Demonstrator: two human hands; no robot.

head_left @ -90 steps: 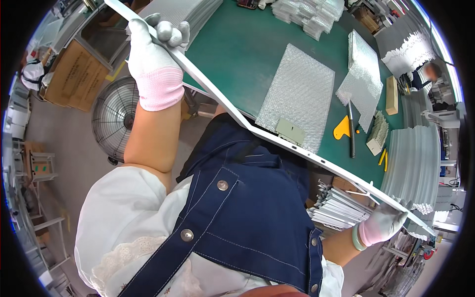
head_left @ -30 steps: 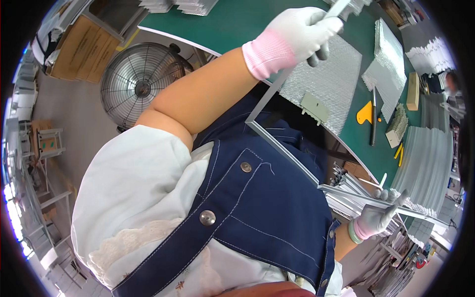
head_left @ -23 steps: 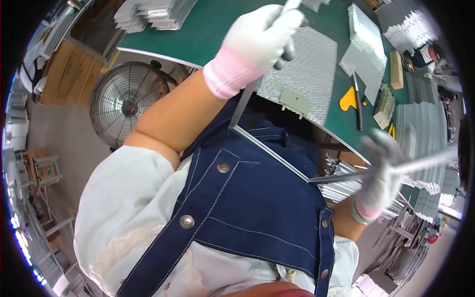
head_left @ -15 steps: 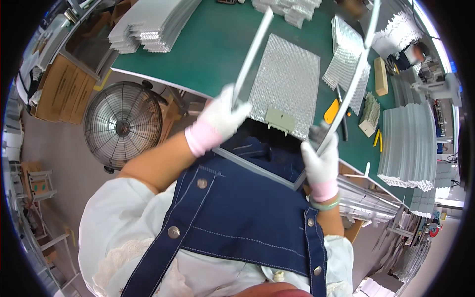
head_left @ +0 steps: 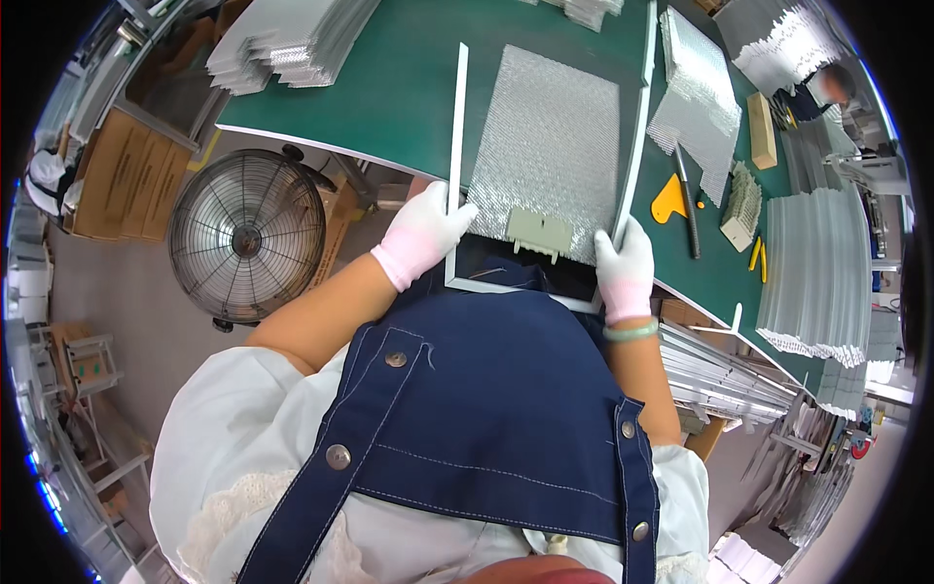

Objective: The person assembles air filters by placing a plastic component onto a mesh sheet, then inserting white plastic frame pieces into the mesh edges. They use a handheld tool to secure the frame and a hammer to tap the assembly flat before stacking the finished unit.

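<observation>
Both my gloved hands grip a white three-sided metal frame (head_left: pixel 456 136). My left hand (head_left: pixel 428 232) is closed around its left bar, and my right hand (head_left: pixel 625 261) is closed around its right bar. The crossbar joining the two sides runs close to my apron. Between the bars lies a silvery mesh panel (head_left: pixel 550 127) on the green table, its near end reaching over the edge. A grey-green plastic piece (head_left: pixel 540 232) with small prongs sits on the panel's near end. The far end of the left bar is free.
A black-handled tool (head_left: pixel 689 204), an orange scraper-like piece (head_left: pixel 668 200) and yellow-handled pliers (head_left: pixel 759 258) lie to the right. Stacked mesh sheets (head_left: pixel 696 88) and a wooden block (head_left: pixel 762 131) are beyond. A floor fan (head_left: pixel 247 240) stands left of the green table (head_left: pixel 389 107).
The frame has come down and straightened, its bars now along the panel's two sides. My hands moved with it, the right one slightly farther from me.
</observation>
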